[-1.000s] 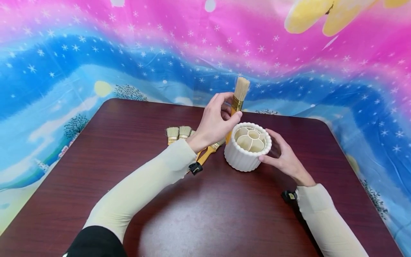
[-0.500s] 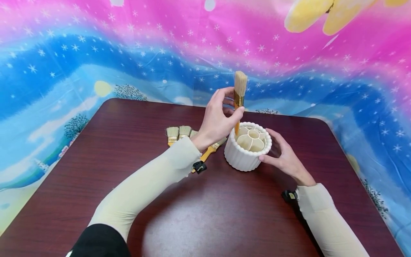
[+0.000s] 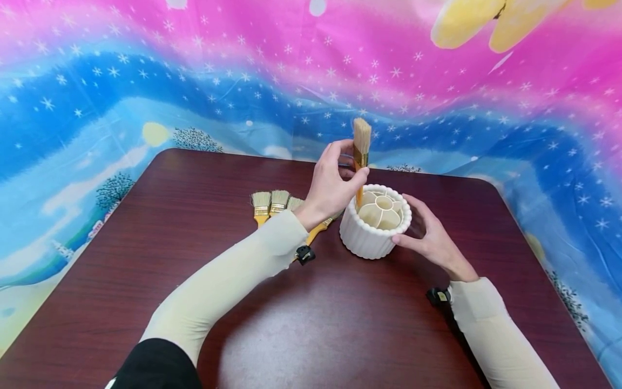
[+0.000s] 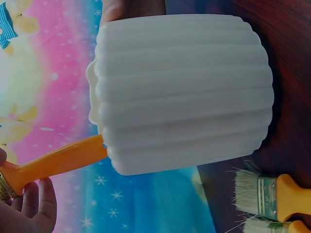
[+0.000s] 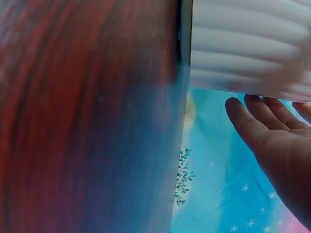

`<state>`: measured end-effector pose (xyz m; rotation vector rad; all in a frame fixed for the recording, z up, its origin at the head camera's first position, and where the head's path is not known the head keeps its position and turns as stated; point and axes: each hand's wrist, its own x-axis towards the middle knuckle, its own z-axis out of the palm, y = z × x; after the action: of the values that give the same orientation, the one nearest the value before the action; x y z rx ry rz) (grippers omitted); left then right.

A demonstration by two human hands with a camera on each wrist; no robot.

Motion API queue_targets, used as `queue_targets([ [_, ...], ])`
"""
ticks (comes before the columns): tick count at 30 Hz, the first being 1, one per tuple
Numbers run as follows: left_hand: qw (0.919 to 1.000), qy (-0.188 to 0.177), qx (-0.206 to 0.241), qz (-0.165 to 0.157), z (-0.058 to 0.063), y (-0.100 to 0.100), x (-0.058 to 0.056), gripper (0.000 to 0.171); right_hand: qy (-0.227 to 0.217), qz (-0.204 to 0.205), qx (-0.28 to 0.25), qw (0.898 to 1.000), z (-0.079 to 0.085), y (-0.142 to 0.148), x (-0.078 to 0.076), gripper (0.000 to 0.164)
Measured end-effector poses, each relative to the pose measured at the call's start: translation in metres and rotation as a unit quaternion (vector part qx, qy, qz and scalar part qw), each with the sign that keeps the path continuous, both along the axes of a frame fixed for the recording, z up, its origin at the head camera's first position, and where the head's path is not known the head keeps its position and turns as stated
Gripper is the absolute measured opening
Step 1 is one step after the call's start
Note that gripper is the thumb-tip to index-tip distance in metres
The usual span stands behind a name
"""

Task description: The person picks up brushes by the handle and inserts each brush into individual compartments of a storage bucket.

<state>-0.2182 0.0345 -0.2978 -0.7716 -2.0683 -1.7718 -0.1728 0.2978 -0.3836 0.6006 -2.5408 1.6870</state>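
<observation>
My left hand point(image 3: 332, 183) pinches a paintbrush point(image 3: 362, 141) near its metal band, bristles up. Its orange handle points down into a left-hand compartment of a white ribbed brush holder point(image 3: 365, 240) with a beaded rim. In the left wrist view the handle point(image 4: 65, 158) passes behind the rim, and its end is hidden inside. Petal-shaped dividers around a central ring split the holder's inside. My right hand point(image 3: 431, 237) steadies the holder from the right, thumb at the near side and fingers round the far side. The right wrist view shows the fingers point(image 5: 248, 121) along the ribbed wall.
Several more paintbrushes point(image 3: 261, 204) with orange handles lie on the dark wood table point(image 3: 204, 189) left of the holder, partly hidden behind my left forearm. A colourful printed cloth point(image 3: 272, 81) hangs behind and around the table.
The paintbrush was at the holder's outer left side. My left hand has lifted it over the rim, then lowered it slightly with its handle inside. The right hand and the holder stay put.
</observation>
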Motion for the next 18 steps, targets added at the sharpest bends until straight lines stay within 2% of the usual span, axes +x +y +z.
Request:
queue_targets([
  [9,0.9999,-0.008,-0.009,0.001,-0.014,0.005,-0.003,0.052,-0.005,-0.001,0.009,1.0,0.002,-0.001,0.001,0.087],
  [18,0.999,-0.034,-0.028,-0.007,-0.024,0.008,-0.005,0.049,0.0,0.001,0.005,1.0,0.0,-0.001,0.0,0.088],
])
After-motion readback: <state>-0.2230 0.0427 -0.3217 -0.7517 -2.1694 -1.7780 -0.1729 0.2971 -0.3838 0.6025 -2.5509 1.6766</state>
